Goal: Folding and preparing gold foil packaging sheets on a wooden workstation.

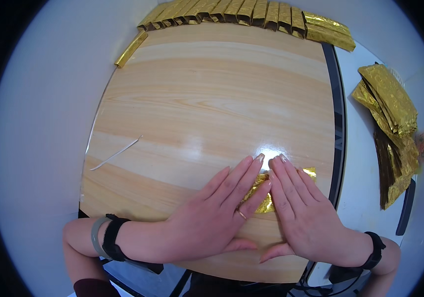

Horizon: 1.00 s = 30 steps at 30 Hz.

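Note:
A small piece of shiny gold foil paper (265,204) lies on the wooden table under both hands, close to the near edge. My left hand (212,218) rests flat on its left part, fingers stretched out and a ring on one finger. Just beside it, my right hand (308,210) presses on the right part, fingers extended and thumb spread toward the left. The fingertips of the two hands almost meet. Much of the foil is hidden beneath the fingers, so its full shape cannot be made out.
Along the table's far edge stands a row of gold foil box-shaped pieces (244,12). One narrow gold strip (131,49) lies at the far left. A thin white stick-like piece (117,153) is on the left. Gold foil sheets (390,96) are piled on the right white surface (362,163).

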Available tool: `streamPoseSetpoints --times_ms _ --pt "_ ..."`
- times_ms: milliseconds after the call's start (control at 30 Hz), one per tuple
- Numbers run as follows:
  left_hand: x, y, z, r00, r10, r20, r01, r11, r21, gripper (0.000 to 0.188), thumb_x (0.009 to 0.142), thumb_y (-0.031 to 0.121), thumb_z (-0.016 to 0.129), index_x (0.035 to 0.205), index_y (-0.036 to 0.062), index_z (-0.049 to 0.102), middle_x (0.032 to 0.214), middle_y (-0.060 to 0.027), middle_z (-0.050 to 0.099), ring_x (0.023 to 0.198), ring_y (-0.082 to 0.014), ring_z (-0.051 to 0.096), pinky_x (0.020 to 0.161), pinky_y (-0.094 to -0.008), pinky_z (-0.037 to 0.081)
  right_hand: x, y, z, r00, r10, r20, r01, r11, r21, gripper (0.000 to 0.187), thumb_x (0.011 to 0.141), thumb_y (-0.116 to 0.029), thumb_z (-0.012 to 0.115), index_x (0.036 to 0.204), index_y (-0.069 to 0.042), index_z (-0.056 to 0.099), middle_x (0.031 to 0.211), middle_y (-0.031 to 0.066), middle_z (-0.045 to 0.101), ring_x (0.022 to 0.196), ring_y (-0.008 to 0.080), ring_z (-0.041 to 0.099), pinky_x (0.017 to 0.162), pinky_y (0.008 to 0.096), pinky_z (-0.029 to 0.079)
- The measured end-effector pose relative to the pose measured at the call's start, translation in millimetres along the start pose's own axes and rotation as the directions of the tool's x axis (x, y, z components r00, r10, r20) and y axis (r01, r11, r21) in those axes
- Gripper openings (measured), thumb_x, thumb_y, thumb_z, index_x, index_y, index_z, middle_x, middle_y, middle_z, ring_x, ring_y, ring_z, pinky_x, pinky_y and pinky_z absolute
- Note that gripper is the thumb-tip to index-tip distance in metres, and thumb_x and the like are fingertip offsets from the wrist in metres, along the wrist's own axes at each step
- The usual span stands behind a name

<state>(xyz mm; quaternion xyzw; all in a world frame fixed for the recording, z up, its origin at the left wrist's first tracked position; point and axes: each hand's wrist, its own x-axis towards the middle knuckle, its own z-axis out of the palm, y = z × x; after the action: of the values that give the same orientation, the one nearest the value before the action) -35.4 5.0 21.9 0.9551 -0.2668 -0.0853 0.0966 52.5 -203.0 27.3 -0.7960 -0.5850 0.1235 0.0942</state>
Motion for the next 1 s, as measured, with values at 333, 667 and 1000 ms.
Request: streamPoseSetpoints --times_ms 333,667,1000 --pt "-8.7 -4.5 -7.5 0.999 -0.026 0.048 0.026 1.000 -0.016 0.102 0.079 0.064 0.053 0.141 -0.0124 0.026 0.149 -0.0315 0.026 0.140 -0.0404 0.027 0.114 -0.0452 0.022 -3.4 16.2 -6.7 1.000 0.021 0.009 -0.021 1.000 -0.011 0.109 0.071 -0.073 0.053 0.138 0.012 0.035 0.147 0.0257 0.035 0.139 0.0347 0.032 0.113 0.0412 0.027" --pt "-19.2 -16.2 -32.1 0.987 -0.116 0.113 0.100 0.985 0.140 0.089 0.073 0.050 0.068 0.139 -0.0011 0.039 0.152 -0.0162 0.032 0.141 -0.0324 0.030 0.112 -0.0439 0.027 -10.4 13.7 -7.0 0.998 0.067 -0.009 -0.067 0.990 -0.121 0.110 0.073 -0.074 0.050 0.138 0.013 0.033 0.146 0.0281 0.034 0.139 0.0360 0.032 0.115 0.0427 0.023" --pt "56.9 -21.8 12.1 0.941 0.303 -0.150 -0.333 0.905 -0.263 0.065 0.087 0.014 0.061 0.146 0.0111 0.034 0.153 -0.0145 0.029 0.141 -0.0308 0.030 0.113 -0.0424 0.031 -22.0 40.0 -9.6 0.997 -0.022 -0.073 0.024 0.999 0.025 0.073 0.084 -0.049 0.061 0.129 0.007 0.045 0.144 0.0262 0.036 0.138 0.0386 0.032 0.113 0.0488 0.026"
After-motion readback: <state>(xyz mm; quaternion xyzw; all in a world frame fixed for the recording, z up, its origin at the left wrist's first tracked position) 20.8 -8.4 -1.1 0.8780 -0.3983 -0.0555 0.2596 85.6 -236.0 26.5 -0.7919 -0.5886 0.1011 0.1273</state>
